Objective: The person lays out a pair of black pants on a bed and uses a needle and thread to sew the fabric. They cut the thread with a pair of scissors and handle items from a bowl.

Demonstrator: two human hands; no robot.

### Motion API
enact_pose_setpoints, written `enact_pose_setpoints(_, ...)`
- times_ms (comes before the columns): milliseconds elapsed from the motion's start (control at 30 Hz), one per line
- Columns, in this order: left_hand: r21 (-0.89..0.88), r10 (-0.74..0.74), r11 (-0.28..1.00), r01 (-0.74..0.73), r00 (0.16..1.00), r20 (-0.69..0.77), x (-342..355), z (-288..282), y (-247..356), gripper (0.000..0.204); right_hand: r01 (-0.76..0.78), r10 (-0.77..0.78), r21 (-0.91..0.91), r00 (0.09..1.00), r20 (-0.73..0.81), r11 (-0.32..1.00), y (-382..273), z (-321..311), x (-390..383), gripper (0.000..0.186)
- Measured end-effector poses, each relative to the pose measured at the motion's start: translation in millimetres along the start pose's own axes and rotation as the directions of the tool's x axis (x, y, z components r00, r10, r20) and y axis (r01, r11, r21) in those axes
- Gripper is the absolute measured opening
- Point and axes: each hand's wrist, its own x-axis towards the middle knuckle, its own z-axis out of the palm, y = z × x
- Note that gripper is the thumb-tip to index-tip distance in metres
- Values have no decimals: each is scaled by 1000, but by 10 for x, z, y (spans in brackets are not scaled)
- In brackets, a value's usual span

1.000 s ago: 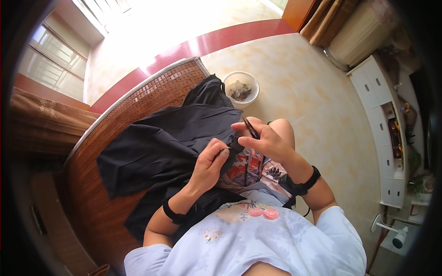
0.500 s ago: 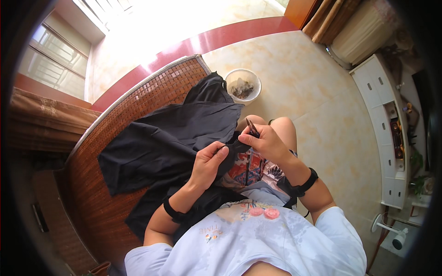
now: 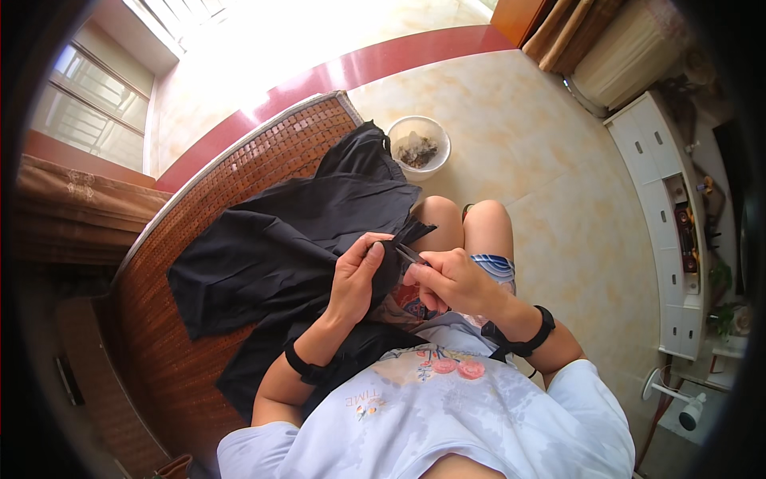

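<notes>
A black garment (image 3: 271,231) spreads from the woven seat across my lap. My left hand (image 3: 355,275) is closed, pinching an edge of its cloth between thumb and fingers. In my right hand (image 3: 451,281) is a small pair of dark thread snips (image 3: 409,254), the pointed blades aimed up and left at the held cloth. The blade tips meet the fabric beside my left thumb; whether they are cutting into it I cannot make out. A narrow flap of the cloth sticks up above the blades.
A white bin (image 3: 419,148) with grey scraps inside stands on the tiled floor (image 3: 566,184) beyond my knees. The brown woven seat (image 3: 267,156) lies under the garment. A white cabinet (image 3: 662,215) lines the right side, with a white camera-like device (image 3: 692,413) below it.
My right hand has moved down and turned, swinging the snips from pointing upward to pointing left at the cloth. The pinched cloth has shifted slightly, its flap now raised.
</notes>
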Motion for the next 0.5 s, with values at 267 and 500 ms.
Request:
enact_pose_setpoints(267,114,95,989,-97,995,19,-31,72,4,20,8,-8,-3,1000,-27,1000,-33,17,37,30)
enact_pose_setpoints(500,-34,-55,998,54,998,-42,-63,28,-101,18,115,-86,161,981,-175,980,-17,-52,76,29)
